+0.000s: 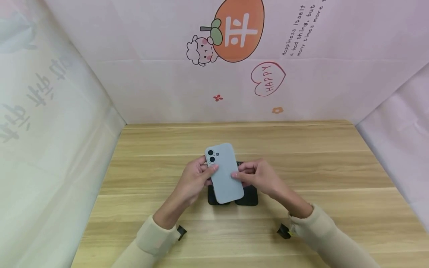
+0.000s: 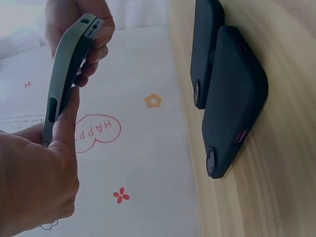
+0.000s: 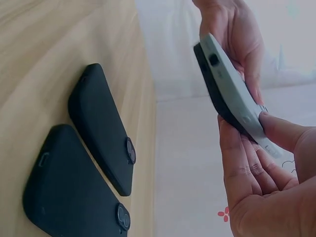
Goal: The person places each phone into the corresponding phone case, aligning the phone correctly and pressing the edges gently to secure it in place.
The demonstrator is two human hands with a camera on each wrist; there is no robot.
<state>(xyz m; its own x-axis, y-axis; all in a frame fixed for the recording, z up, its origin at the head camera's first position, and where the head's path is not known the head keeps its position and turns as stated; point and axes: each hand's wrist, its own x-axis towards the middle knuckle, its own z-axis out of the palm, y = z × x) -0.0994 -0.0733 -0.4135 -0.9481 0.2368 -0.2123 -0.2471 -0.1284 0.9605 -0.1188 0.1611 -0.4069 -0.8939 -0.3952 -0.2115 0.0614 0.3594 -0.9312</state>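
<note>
Both hands hold up a phone in a pale blue-grey case [image 1: 227, 182], its back with the camera cutout facing the head camera. My left hand [image 1: 194, 176] pinches the camera end, thumb on the back and fingers underneath. On the opposite long edge, my right hand [image 1: 259, 176] grips it between thumb and curled fingers. Seen from the side in the right wrist view, the dark phone body [image 3: 211, 89] sticks out beside the pale case at the far end. Two black-cased phones, one nearer [image 2: 232, 94] and one farther [image 2: 205, 44], lie side by side below, camera side up.
The wood-grain tabletop [image 1: 151, 160] meets a white printed cloth [image 1: 161, 89] at its back edge. More white cloth hangs on the left [image 1: 60, 123] and right [image 1: 402, 123]. A small black piece [image 1: 283, 231] shows at the right cuff, another [image 1: 181, 232] at the left.
</note>
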